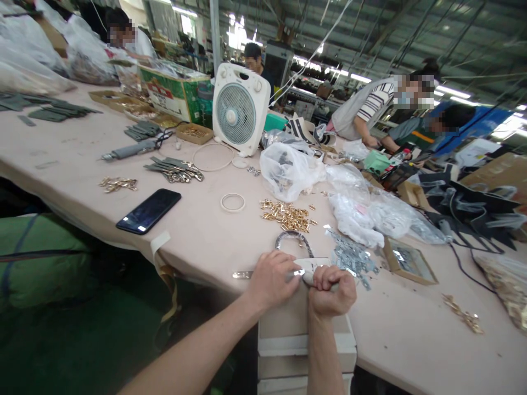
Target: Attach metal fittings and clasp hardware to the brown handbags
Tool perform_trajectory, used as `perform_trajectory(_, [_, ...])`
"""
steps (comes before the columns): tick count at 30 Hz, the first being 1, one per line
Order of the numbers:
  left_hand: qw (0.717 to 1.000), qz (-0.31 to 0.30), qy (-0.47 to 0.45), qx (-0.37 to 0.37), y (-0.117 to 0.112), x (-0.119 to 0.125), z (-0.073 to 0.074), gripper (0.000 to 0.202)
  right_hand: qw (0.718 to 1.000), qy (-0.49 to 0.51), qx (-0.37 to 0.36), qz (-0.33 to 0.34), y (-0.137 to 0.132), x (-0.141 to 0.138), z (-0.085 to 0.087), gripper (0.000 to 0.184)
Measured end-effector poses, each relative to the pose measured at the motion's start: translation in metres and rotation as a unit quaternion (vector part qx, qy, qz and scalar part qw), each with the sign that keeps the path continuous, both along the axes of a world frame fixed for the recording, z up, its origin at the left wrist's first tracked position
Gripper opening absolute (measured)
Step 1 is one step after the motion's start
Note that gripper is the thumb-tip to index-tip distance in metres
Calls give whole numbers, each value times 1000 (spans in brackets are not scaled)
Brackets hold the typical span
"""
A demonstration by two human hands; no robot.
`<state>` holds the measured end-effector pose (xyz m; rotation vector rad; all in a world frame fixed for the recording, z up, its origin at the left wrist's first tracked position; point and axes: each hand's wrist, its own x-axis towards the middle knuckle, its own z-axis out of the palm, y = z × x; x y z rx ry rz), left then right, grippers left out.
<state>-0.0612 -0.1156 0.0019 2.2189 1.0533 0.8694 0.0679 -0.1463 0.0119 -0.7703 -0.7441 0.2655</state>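
My left hand is closed around a thin metal tool or strip whose silvery end sticks out to the left. My right hand is a tight fist on a pale rounded piece at the table's near edge. Both hands press together over that piece. A dark curved strap loop lies just behind them. A heap of silver metal fittings sits to the right, and a pile of gold metal fittings lies farther back.
A black phone lies at the left edge of the pink table. A white fan, plastic bags, white rings, small cardboard trays and dark straps are spread about. Other people work at the far side.
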Motion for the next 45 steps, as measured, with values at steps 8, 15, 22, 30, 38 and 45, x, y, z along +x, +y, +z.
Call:
perform_trajectory(8, [1000,-4,-5,-2,2,-1,-4,15,999,-23,-9,-22,7,-7,-2,32])
perform_trajectory(15, [1000,-16,4,0,3,-4,-3,13,981,-119,-149,-22,17,-10,0,41])
perform_trajectory(22, [1000,-12,10,-13,2,-8,2,21,945,-212,-247,-19,23,-9,6,43])
perform_trajectory(30, [1000,-22,8,-6,1,-8,2,15,995,16,-99,6,25,14,31,34])
perform_trajectory(38, [1000,-15,10,6,-2,-8,3,14,975,-43,-202,81,43,4,22,39])
perform_trajectory(45, [1000,-8,17,6,-3,-7,4,12,960,-155,-227,50,35,3,18,47])
